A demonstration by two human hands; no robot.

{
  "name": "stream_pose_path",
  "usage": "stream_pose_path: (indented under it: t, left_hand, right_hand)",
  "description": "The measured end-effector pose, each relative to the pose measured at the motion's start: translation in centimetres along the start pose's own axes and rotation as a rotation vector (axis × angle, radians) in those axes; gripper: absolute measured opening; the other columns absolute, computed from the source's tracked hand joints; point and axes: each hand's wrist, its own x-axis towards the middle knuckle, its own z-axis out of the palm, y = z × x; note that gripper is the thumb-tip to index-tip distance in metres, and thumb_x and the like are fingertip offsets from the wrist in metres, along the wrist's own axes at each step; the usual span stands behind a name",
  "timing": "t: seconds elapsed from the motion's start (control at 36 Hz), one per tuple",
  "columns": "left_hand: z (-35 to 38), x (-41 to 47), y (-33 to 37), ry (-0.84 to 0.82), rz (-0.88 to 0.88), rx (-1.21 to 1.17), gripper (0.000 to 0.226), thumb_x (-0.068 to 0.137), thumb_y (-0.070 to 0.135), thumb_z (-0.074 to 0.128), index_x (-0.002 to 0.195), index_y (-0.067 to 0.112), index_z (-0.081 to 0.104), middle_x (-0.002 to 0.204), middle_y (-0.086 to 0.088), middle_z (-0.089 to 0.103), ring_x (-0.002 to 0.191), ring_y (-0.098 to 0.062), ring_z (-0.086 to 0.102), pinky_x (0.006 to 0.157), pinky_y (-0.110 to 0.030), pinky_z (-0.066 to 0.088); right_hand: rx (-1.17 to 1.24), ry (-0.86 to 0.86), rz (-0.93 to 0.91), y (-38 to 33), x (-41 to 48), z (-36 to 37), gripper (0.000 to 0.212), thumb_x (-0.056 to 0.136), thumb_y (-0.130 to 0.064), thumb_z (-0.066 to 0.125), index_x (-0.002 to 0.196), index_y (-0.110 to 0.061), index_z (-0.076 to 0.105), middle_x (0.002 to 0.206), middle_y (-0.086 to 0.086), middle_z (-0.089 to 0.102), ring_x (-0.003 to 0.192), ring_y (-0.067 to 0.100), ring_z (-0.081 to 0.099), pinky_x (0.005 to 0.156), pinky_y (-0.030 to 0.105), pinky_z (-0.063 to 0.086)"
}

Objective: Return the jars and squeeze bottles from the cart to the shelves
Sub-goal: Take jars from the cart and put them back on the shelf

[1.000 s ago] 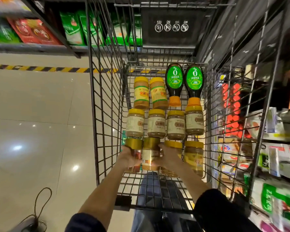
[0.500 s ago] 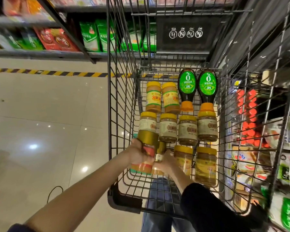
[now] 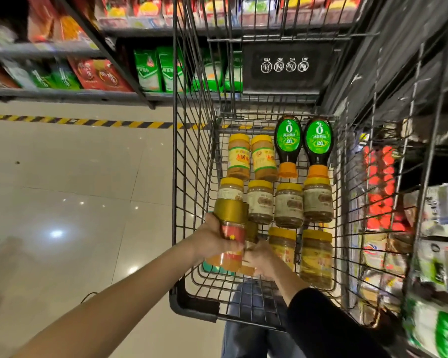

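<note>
Left grip point(image 3: 212, 241) is wrapped snug round a gold-lidded jar point(image 3: 229, 228), lower centre of frame, up by the cart point(image 3: 192, 301) near-left corner. Right grip point(image 3: 261, 259) clutches a second jar point(image 3: 251, 229) touching it. Open floor point(image 3: 75, 202) on the left.

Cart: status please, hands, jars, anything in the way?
Left hand grips gold-lidded jar. Right hand grips second jar, mostly hidden. Eight jars, two squeeze bottles lie in cart. Nothing blocks above.

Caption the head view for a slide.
Left hand holds a gold-lidded jar in the cart; right hand grips a second jar.
</note>
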Motion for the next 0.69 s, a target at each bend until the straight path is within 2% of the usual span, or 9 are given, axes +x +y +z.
stream_pose_path:
  t: [0.11,0.19,0.22,0.28,0.36,0.44,0.56,0.61,0.69]
  left_hand:
    - [-0.2,-2.2,1.4,-0.02,0.028,-0.038,0.091,0.068,0.01,0.081,0.134,0.011,0.018,0.124,-0.009,0.055,0.114,-0.025,0.055,0.095,-0.04,0.049]
    - [-0.3,-4.5,2.6,-0.004,0.081,-0.062,0.103,0.053,0.021,0.089,0.133,0.011,0.025,0.121,-0.009,0.057,0.109,-0.021,0.059,0.082,-0.028,0.054]
    - [-0.4,-5.2,2.9,0.006,0.096,-0.068,0.104,0.049,0.025,0.089,0.131,0.012,0.027,0.12,-0.009,0.057,0.107,-0.019,0.059,0.08,-0.027,0.054]
    - [-0.4,-7.1,3.7,0.022,0.129,-0.076,0.09,0.058,0.017,0.088,0.127,0.013,0.03,0.117,-0.007,0.057,0.102,-0.016,0.06,0.077,-0.026,0.054]
    - [-0.4,-10.0,5.1,0.036,0.183,-0.098,0.08,0.066,0.007,0.083,0.127,0.012,0.032,0.117,-0.01,0.058,0.098,-0.016,0.062,0.072,-0.025,0.057]
    - [-0.1,-13.2,7.2,0.068,0.268,-0.101,0.078,0.066,0.007,0.082,0.128,0.013,0.034,0.113,-0.007,0.059,0.097,-0.015,0.061,0.074,-0.026,0.055]
    - [0.8,-16.9,10.2,0.108,0.417,-0.069,0.055,0.07,0.002,0.077,0.103,0.027,0.041,0.096,0.004,0.059,0.081,-0.006,0.059,0.058,-0.017,0.052]
    - [1.4,-18.2,11.6,0.111,0.481,-0.035,0.061,0.065,0.009,0.081,0.105,0.028,0.038,0.103,0.001,0.061,0.087,-0.009,0.061,0.066,-0.023,0.055]
    - [2.4,-19.9,14.1,0.095,0.574,0.007,0.069,0.065,0.013,0.083,0.117,0.021,0.039,0.102,0.003,0.061,0.089,-0.01,0.062,0.058,-0.019,0.052]
  right_hand:
    - [-0.067,-0.088,0.026,-1.9,-3.8,-1.5,0.032,0.08,-0.002,0.068,0.103,-0.006,0.046,0.09,0.0,0.056,0.07,0.008,0.051,0.052,0.016,0.045]
    - [-0.043,-0.129,-0.033,-3.2,-6.8,-2.7,0.052,0.075,-0.003,0.073,0.118,-0.009,0.044,0.097,-0.001,0.06,0.075,0.011,0.057,0.058,0.024,0.055]
    - [-0.025,-0.143,-0.076,-3.6,-8.0,-3.1,0.055,0.073,-0.003,0.075,0.119,-0.01,0.045,0.092,-0.004,0.061,0.071,0.009,0.059,0.052,0.021,0.055]
    - [0.017,-0.136,-0.148,-3.6,-10.0,-4.3,0.065,0.07,-0.001,0.077,0.126,-0.007,0.045,0.088,-0.004,0.063,0.062,0.006,0.064,0.043,0.017,0.05]
    - [0.069,-0.126,-0.267,-4.0,-13.7,-6.3,0.06,0.073,0.003,0.073,0.127,-0.002,0.046,0.09,-0.001,0.066,0.067,0.005,0.069,0.052,0.019,0.053]
    - [0.056,-0.051,-0.364,-4.8,-17.4,-8.3,0.063,0.071,-0.004,0.077,0.123,-0.011,0.043,0.1,-0.004,0.063,0.091,0.014,0.065,0.075,0.03,0.056]
    - [0.075,0.098,-0.472,-6.0,-22.7,-11.0,0.065,0.063,-0.013,0.085,0.109,-0.024,0.04,0.104,-0.005,0.064,0.085,0.001,0.06,0.071,0.012,0.052]
    - [0.083,0.179,-0.527,-6.2,-25.7,-12.5,0.074,0.057,-0.019,0.088,0.112,-0.025,0.04,0.103,-0.008,0.063,0.089,0.001,0.061,0.083,0.021,0.053]
    - [0.106,0.307,-0.605,-6.4,-29.8,-14.6,0.111,0.035,-0.038,0.092,0.129,-0.012,0.04,0.111,0.0,0.066,0.098,0.01,0.065,0.091,0.033,0.052]
